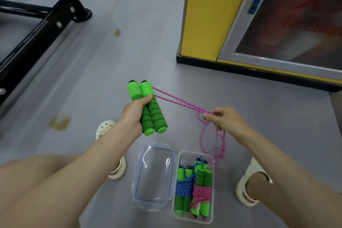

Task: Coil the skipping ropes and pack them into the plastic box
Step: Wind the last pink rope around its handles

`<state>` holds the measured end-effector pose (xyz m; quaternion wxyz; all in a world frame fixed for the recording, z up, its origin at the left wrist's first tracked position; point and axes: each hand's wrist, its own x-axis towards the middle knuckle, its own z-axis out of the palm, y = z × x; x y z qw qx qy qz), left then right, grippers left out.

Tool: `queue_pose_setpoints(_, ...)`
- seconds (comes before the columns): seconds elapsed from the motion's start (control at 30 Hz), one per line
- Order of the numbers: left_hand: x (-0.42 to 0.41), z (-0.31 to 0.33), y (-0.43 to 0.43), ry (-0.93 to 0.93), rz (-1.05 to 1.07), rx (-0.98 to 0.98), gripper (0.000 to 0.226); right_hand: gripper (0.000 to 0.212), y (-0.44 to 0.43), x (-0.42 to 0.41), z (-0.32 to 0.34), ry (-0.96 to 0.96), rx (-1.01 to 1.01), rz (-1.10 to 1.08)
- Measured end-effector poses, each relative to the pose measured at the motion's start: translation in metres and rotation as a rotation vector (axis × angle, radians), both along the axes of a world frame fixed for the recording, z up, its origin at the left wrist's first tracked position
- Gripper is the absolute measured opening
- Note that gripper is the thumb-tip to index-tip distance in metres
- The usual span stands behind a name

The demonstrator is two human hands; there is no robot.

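A grey floor (129, 52) is shown, marked by brownish stains (59, 123). A black metal frame (37, 29), fastened with bolts, is positioned at upper left. A yellow pillar (209, 11) with black skirting (196, 59) is located at upper right, adjoined by a grey-framed glass panel (296, 24). Cream clogs (245, 197) are worn.

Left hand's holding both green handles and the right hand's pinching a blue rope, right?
Not blue: in the head view the rope that the right hand pinches is pink. The left hand does hold both green handles.
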<state>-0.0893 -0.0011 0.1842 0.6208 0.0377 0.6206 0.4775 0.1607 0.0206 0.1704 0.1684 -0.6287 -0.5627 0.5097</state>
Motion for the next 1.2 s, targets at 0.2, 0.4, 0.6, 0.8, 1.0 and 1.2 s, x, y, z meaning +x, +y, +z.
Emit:
queue_pose_setpoints(0.2, 0.004, -0.004, 0.0, 0.007, -0.133, -0.031, 0.03, 0.022, -0.006, 0.005, 0.005, 0.004, 0.044, -0.062)
queue_pose_setpoints(0.4, 0.051, 0.003, -0.014, -0.144, -0.504, -0.06, 0.017, 0.023, -0.011, -0.01, 0.005, 0.0, 0.033, -0.006)
queue_pose_setpoints(0.6, 0.07, 0.007, -0.01, -0.26, -0.512, -0.014, 0.022, 0.023, -0.022, -0.027, 0.007, 0.199, -0.115, 0.191)
queue_pose_setpoints(0.8, 0.074, 0.006, 0.001, -0.278, -0.26, 0.034, 0.022, 0.038, -0.024, -0.021, 0.006, 0.357, -0.095, 0.172)
queue_pose_setpoints(1.0, 0.05, 0.006, 0.014, -0.068, 0.022, 0.07, 0.009, 0.006, -0.011, 0.016, -0.002, -0.11, 0.042, 0.295)
queue_pose_setpoints(1.2, -0.001, 0.011, 0.021, 0.181, 0.243, 0.12, 0.008, 0.017, -0.013, 0.074, -0.012, -0.544, 0.082, 0.266)
